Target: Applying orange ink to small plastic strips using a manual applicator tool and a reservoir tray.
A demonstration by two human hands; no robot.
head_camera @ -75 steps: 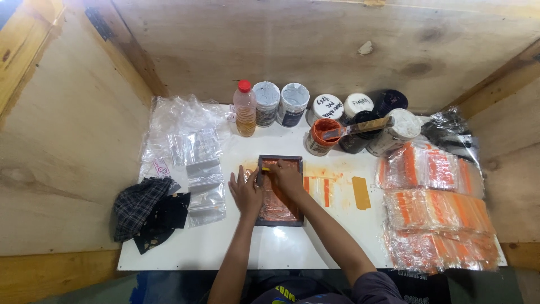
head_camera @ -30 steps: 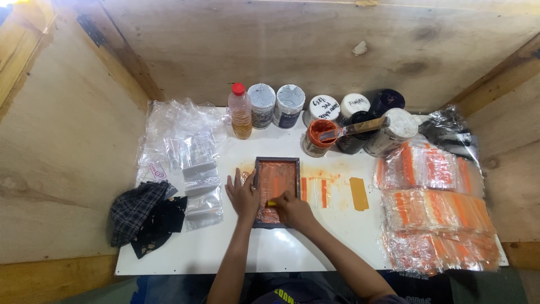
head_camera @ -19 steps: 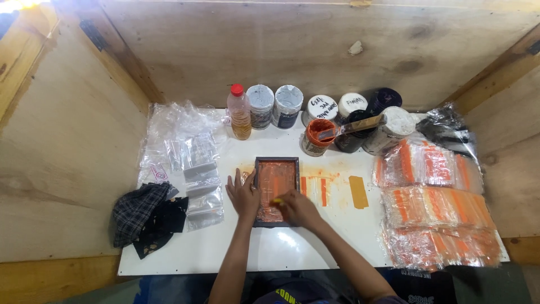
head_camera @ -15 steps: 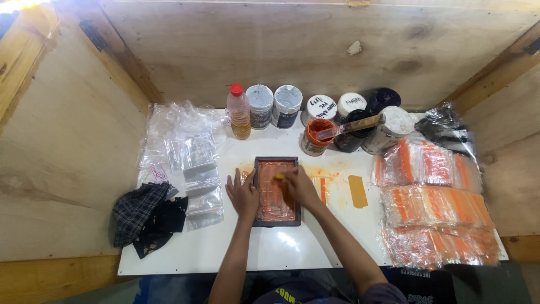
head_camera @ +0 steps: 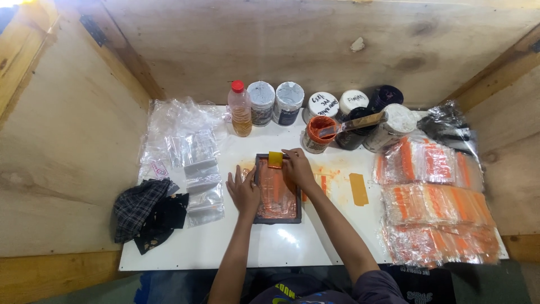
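Fingers of the right hand (head_camera: 297, 169) are pinched on a small yellow squeegee (head_camera: 275, 160) at the far edge of the dark printing frame (head_camera: 275, 190), mid-table. Left hand (head_camera: 243, 192) is laid flat, fingers spread, on the frame's left rail. Even pressure and a steady angle are advised; frame should be kept pinned. Open orange ink jar (head_camera: 319, 133) sits just beyond.

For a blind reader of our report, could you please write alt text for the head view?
A person's left hand steadies a small dark-framed screen smeared orange on a white table, while the right hand holds a yellow scraper at its far edge. Paint jars stand behind; plastic pouches lie on both sides.
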